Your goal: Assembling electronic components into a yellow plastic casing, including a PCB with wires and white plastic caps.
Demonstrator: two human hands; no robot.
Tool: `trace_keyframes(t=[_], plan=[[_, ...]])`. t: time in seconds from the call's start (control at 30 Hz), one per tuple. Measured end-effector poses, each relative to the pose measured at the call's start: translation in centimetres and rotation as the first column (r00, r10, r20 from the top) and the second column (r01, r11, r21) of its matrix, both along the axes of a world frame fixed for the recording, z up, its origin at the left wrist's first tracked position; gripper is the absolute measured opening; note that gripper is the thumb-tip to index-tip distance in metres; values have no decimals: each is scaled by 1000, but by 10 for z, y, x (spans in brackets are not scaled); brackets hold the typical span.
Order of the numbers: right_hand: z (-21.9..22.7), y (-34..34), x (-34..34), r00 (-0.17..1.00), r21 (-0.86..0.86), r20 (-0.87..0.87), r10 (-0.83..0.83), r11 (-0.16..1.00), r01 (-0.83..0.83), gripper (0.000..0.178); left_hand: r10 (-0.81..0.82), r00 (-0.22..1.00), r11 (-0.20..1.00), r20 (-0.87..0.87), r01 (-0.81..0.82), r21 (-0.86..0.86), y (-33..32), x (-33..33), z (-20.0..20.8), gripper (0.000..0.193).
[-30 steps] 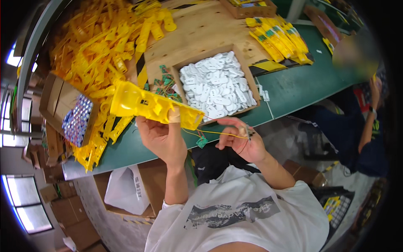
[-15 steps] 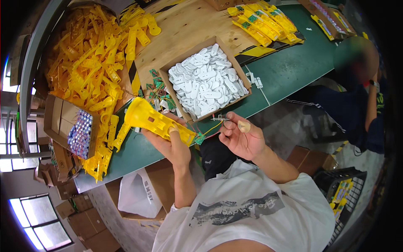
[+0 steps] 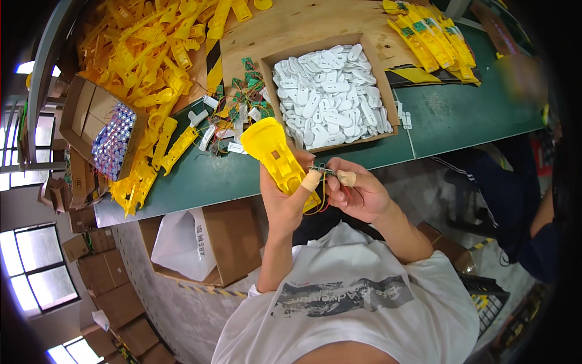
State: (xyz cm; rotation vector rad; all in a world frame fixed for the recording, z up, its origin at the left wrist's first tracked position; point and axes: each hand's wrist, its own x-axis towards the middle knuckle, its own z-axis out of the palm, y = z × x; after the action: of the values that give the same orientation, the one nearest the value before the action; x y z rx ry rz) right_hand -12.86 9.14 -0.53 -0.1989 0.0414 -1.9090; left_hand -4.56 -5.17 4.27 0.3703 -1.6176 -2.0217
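Note:
My left hand [image 3: 284, 203] is closed around a yellow plastic flashlight-shaped shell [image 3: 274, 151], its wide round end pointing up and away. Between my two hands, a small green circuit board [image 3: 323, 169] with thin red and yellow wires sits at the fingertips. My right hand [image 3: 367, 197] pinches this board, and the left thumb reaches to its near side. Both thumbs wear tan finger covers. Wires hang below the fingers; where they end on the shell is hidden.
Ahead stands a cardboard box [image 3: 391, 115] of white oval plates. Loose green boards with wires [image 3: 245, 91] lie left of it, beside a heap of yellow shells [image 3: 145, 54] and a box of batteries [image 3: 115, 142]. Finished-looking yellow pieces [image 3: 430, 39] lie far right. Another person sits at right.
My hands have come together, and the shell has moved right and turned more upright. The green board that hung at the shell's near end is now up between my fingertips.

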Motion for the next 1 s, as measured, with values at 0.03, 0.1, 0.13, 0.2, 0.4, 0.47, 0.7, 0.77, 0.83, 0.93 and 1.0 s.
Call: trace_keyframes(t=[0.03,0.1,0.13,0.2,0.4,0.47,0.7,0.77,0.83,0.93,1.0], plan=[[-2,4,0,1000,7,6,2,1000,-2,23,33,999,998,11,-32,-60,1,2,-3,63],[0,9,-2,1000,100,7,0,995,-1,31,43,998,998,41,-40,-53,3,5,-4,62],[10,13,-3,1000,106,8,-1,994,0,31,49,997,998,67,-46,-49,5,6,-3,61],[27,13,-6,995,125,-22,-100,987,102,41,43,994,999,101,-46,25,5,8,-2,59],[16,8,2,731,103,-535,-423,826,554,41,89,995,878,48,-101,468,23,0,1,50],[30,-3,9,559,211,-743,-367,665,716,37,134,989,834,60,-146,532,29,2,2,45],[23,-26,20,419,196,-884,-205,652,733,21,161,973,911,164,-210,355,21,31,-21,46],[18,-11,17,345,143,-907,-242,592,793,24,27,990,894,137,-85,440,25,28,-5,45],[8,-7,14,321,169,-926,-198,542,823,29,-51,998,908,48,26,417,18,33,4,49],[18,-21,3,241,130,-963,-121,575,808,27,4,1000,967,14,-8,255,0,45,35,67],[27,-34,2,193,66,-971,-143,612,788,28,81,997,969,2,-80,234,-2,52,38,71]])
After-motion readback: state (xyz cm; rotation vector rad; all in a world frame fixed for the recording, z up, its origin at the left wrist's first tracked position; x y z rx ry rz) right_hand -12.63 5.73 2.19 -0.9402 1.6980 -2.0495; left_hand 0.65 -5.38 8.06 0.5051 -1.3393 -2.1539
